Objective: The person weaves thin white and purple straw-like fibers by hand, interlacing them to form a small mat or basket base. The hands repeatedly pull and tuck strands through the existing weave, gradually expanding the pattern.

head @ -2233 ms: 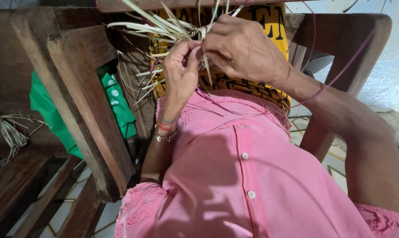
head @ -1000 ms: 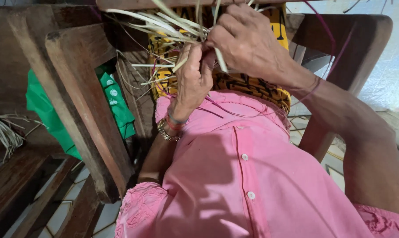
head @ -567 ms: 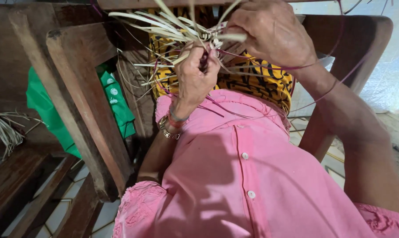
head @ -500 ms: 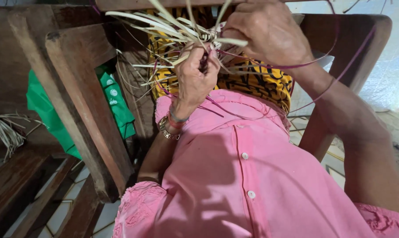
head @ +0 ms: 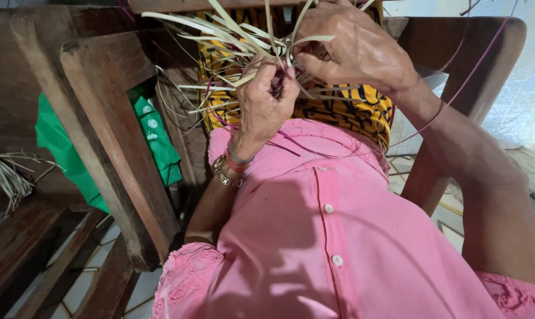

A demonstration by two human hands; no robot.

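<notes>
Closest to you, your pink shirt (head: 338,236) is filling the lower part of the view, its row of white buttons (head: 328,208) running down toward you from below your hands. Just above it, at your left wrist, you are wearing a metal bracelet (head: 222,175) and a couple of bands.

Your left hand (head: 264,106) is rising from that wrist with its fingers curled in tight, pinching a few of the pale straw strips (head: 244,44) between thumb and fingertips. Your right hand (head: 353,50) is sitting just beyond and to the right of it, knuckles up and fingers bent down over the same bunch where the strips are crossing; how firmly it is gripping them you cannot tell from here, since the fingertips are hidden. The two hands are almost touching. The strips are fanning out up and to the left of both hands, and thin purple strands (head: 451,100) are trailing from the bundle over your right forearm.

Under your hands, a yellow and black patterned cloth (head: 344,109) is lying across your lap. To the left of your left hand a dark wooden chair (head: 111,142) is standing, with a green bag (head: 66,153) behind it. Far off to the left, another small tuft of dry straw (head: 7,174) is lying on wood.
</notes>
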